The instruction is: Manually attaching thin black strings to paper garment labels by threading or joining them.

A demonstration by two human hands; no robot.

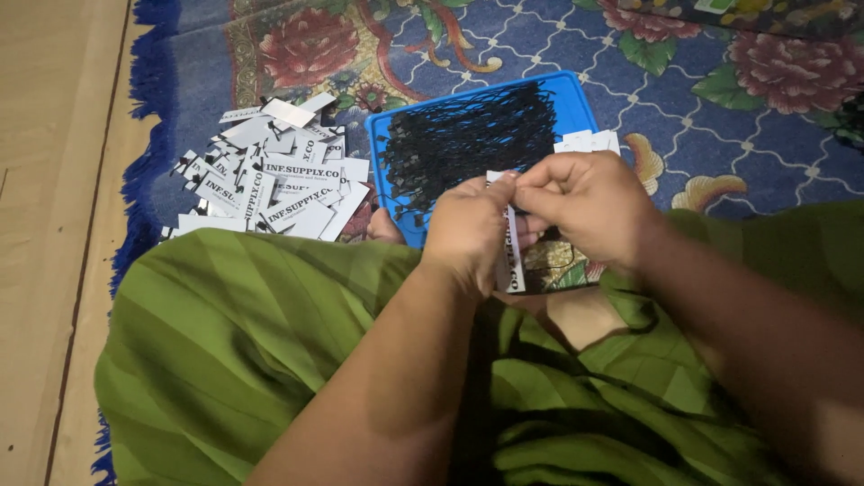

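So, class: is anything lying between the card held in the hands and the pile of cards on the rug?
Nothing visible blocks it. The card sits between both hands; the pile of cards lies off to the left, past the green-clothed knee.

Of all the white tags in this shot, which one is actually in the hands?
The white tag pinched between the left hand and right hand, above the green lap. The others lie loose in the pile on the rug, left of the blue tray.
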